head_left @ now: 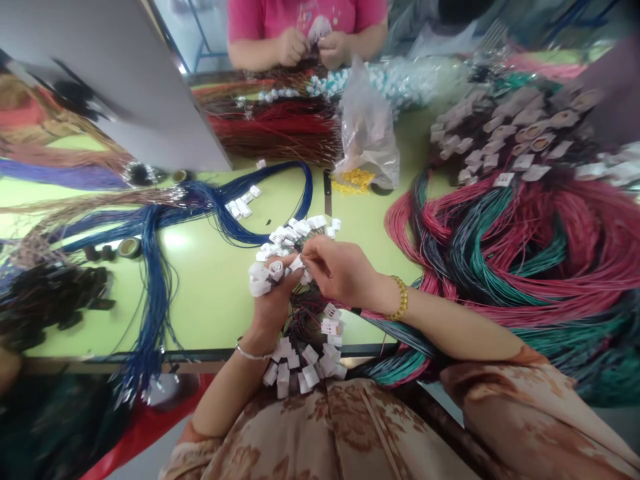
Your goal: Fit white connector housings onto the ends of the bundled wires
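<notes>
White connectors [296,230], bunched in left hand [273,308]

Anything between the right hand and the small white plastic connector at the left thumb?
Nothing visible: the bare right hand meets the small white plastic connector beside the thumb of the bare left hand.

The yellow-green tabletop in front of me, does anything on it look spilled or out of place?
Possibly: small yellow pieces lie heaped at the foot of a clear plastic bag, as if spilled, though perhaps set there deliberately. A bundle of thin blue wires hangs over the near edge of the yellow-green tabletop, dangling rather than lying flat.
</notes>
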The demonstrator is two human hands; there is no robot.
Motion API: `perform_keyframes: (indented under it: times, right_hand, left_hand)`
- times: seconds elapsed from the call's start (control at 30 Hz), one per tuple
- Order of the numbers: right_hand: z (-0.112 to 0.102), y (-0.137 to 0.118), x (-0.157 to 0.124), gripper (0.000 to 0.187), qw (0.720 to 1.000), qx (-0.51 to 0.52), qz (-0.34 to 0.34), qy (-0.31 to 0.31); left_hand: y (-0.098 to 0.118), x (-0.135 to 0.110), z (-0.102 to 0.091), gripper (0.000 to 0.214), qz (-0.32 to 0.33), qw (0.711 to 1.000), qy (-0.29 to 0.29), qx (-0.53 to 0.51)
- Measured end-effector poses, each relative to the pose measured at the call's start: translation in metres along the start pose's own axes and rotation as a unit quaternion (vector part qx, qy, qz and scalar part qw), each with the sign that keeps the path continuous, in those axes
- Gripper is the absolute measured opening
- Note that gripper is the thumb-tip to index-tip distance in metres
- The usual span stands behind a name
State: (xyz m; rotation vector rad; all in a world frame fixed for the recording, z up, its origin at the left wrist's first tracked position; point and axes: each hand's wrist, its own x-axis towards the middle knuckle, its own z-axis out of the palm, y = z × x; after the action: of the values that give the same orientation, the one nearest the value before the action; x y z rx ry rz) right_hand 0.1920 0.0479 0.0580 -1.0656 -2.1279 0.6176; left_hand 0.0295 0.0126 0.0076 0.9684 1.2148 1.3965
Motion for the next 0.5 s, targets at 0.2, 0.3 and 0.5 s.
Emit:
perform_keyframes:
  times: [0.2, 0.3, 0.5]
  right_hand:
    - [0.013, -0.009, -0.009, 0.024, 0.998, -0.047, -0.022, -0.031]
    - [0.026, -0.015, -0.015, 0.034, 0.997, -0.054, -0.055, -0.031]
    - [0.006, 0.029, 0.014, 0.016, 1.000, 0.009, 0.025, -0.008]
  left_hand:
    - [0.001, -0.004, 0.004, 0.017, -0.006, 0.998, 0.058, 0.027]
    - [0.002, -0.004, 0.005, 0.016, -0.011, 0.995, 0.086, 0.049]
    - [0.007, -0.004, 0.005, 0.028, 0.011, 0.996, -0.021, 0.090]
